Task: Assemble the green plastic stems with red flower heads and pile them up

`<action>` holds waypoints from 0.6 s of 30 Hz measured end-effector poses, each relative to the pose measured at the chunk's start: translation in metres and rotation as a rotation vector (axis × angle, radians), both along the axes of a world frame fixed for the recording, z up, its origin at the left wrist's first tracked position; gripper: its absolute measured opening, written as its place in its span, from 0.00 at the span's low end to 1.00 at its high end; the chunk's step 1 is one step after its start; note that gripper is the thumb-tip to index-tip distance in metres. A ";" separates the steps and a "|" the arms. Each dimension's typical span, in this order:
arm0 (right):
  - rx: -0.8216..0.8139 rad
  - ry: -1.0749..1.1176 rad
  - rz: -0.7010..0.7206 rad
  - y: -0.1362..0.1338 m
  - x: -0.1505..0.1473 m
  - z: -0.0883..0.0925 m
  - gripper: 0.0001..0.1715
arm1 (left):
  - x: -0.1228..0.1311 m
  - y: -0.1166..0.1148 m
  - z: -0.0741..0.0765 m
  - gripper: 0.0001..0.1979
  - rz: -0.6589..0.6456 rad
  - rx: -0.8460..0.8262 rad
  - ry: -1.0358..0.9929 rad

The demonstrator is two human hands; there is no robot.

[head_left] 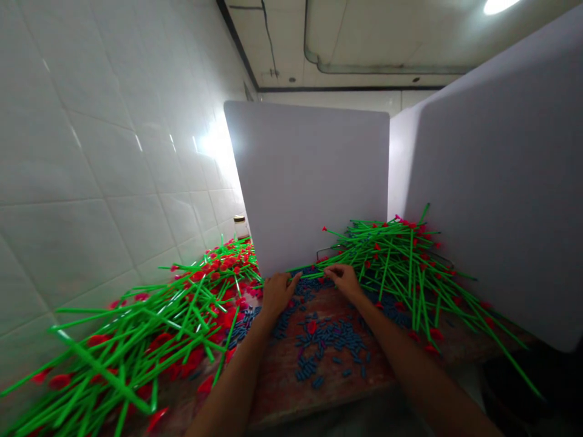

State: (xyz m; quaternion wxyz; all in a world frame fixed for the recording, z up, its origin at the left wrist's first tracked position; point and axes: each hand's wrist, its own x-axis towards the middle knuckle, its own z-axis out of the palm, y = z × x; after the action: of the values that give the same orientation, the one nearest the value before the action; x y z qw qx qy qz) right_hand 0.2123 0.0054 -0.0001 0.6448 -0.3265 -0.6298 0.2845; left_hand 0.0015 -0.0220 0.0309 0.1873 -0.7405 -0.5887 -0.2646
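Two bare forearms (pixel 232 382) reach out over a worn wooden bench (pixel 282 388), where small blue cylindrical pieces (pixel 330 337) lie scattered in a loose patch. Just past them, the left hand (pixel 279 294) and the right hand (pixel 344 281) sit close together, curled toward a thin green stem (pixel 314 275) lying between them near the foot of a white divider panel (pixel 305 182). The right hand's fingertips seem to touch it, but neither grip can be made out from this view. A tangled left heap of red-tipped stems (pixel 136 346) and a right heap of red-tipped stems (pixel 410 273) flank the hands. Tugging one stem from either tangle could drag its neighbours, and ends overhanging the bench could tip the pile off; a low forearm could also scatter the blue pieces. Farther off, a second white panel (pixel 492 170) stands right, a tiled wall (pixel 91 152) left, and a glass jar (pixel 240 227) behind the panel's edge.
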 end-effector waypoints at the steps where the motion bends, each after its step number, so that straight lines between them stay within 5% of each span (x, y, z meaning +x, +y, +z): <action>1: 0.008 -0.028 -0.023 -0.002 -0.001 0.000 0.11 | 0.000 0.000 0.001 0.29 -0.004 0.001 0.006; 9: 0.118 -0.187 -0.248 -0.014 -0.006 0.006 0.09 | -0.003 -0.002 0.007 0.28 -0.021 0.030 0.031; 14: 0.115 -0.468 -0.328 -0.021 -0.013 0.011 0.08 | -0.002 -0.005 0.022 0.24 -0.085 0.120 0.184; 18: 0.202 -0.580 -0.243 -0.034 -0.033 0.011 0.26 | 0.016 -0.018 0.033 0.15 -0.211 0.198 0.285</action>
State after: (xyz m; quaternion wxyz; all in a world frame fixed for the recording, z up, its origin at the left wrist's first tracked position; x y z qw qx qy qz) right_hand 0.1797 -0.0289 0.0114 0.4969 -0.4009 -0.7688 0.0366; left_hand 0.0180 -0.0403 0.0641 0.3118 -0.8060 -0.4467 -0.2318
